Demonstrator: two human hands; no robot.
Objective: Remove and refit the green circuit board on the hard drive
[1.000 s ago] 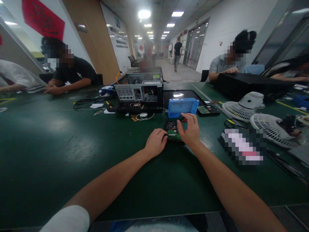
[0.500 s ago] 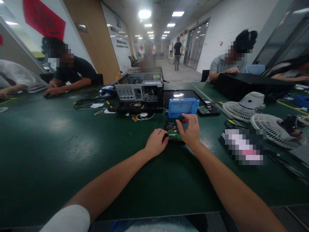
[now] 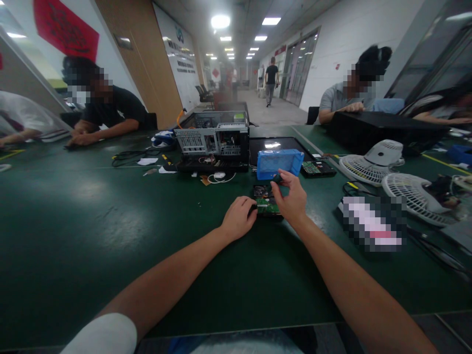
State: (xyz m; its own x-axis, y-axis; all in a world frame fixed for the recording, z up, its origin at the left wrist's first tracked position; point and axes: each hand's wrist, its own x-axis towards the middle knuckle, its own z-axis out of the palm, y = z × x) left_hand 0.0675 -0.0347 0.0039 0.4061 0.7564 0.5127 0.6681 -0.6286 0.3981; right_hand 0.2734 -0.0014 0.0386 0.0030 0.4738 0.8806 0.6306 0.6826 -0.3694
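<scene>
My left hand (image 3: 238, 217) lay at the left edge of a small black circuit-board unit (image 3: 264, 206), its fingers curled against that side; the view was too small there for me to tell whether they gripped it. My right hand (image 3: 293, 197) was raised at the unit's far right part, thumb and index finger pinching a small dark object (image 3: 277, 180). The unit rested on the green table (image 3: 177, 275), in front of me and between my hands. Just beyond it, a blue tray (image 3: 280, 164) stood up on its edge. An opened computer case (image 3: 212, 140) sat farther off to the left, a second board-bearing unit (image 3: 317, 168) lay right of the tray, and two white fans (image 3: 385, 153) lay beyond that.
</scene>
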